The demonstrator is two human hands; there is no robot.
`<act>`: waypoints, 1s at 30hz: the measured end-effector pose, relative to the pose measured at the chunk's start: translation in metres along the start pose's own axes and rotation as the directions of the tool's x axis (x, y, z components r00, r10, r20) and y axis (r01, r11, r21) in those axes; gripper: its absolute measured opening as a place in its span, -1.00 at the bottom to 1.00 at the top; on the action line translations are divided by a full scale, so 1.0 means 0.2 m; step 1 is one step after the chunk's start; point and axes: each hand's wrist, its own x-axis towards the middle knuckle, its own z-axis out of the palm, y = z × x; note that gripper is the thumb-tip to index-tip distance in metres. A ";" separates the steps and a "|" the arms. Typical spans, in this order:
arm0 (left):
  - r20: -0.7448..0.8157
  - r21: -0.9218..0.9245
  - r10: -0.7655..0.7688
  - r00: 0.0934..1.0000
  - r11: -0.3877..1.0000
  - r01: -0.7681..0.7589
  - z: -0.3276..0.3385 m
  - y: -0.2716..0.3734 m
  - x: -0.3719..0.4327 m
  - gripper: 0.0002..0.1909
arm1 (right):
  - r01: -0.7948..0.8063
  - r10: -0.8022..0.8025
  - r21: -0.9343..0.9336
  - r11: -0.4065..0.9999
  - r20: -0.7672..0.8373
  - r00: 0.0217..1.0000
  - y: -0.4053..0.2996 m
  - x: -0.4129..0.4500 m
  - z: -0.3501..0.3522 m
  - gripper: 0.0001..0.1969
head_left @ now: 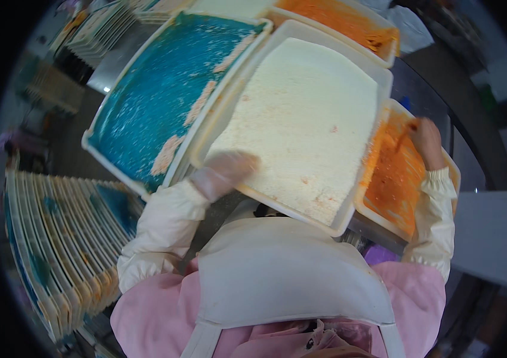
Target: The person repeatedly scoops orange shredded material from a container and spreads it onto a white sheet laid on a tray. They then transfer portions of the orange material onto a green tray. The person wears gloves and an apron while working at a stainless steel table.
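A white plastic tray in front of me holds a flat layer of pale crumb-like material with small reddish bits. Over its near left corner is my left hand, blurred, in what looks like a thin clear glove; whether it touches the layer or holds anything is unclear. On the right, my right hand reaches over a smaller tray of orange paste, with its fingers bent and a small reddish-brown piece at the fingertips. A tray lined with blue material stands at the left, pinkish strips along its right side.
A tall stack of white trays stands at lower left, another stack at upper left. Behind the pale layer is a further tray with orange paste, beside a clear plastic bag. A purple object lies below the right tray.
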 end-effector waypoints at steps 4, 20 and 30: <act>0.656 0.425 0.152 0.740 0.735 -0.528 0.30 -0.28 0.32 -0.66 | 0.070 -0.071 0.134 0.989 0.003 0.997 -0.29 0.05 -0.29 -0.84; 0.063 0.265 -0.067 0.996 0.963 0.048 0.57 -0.04 1.03 -0.36 | 0.030 -0.026 0.528 0.849 -0.015 1.000 -0.18 -0.20 0.31 -0.82; 0.185 0.752 -0.004 0.983 0.644 -0.139 0.48 -0.47 0.93 -0.68 | -0.301 0.246 0.421 0.856 0.181 0.952 0.44 -0.66 0.53 -0.82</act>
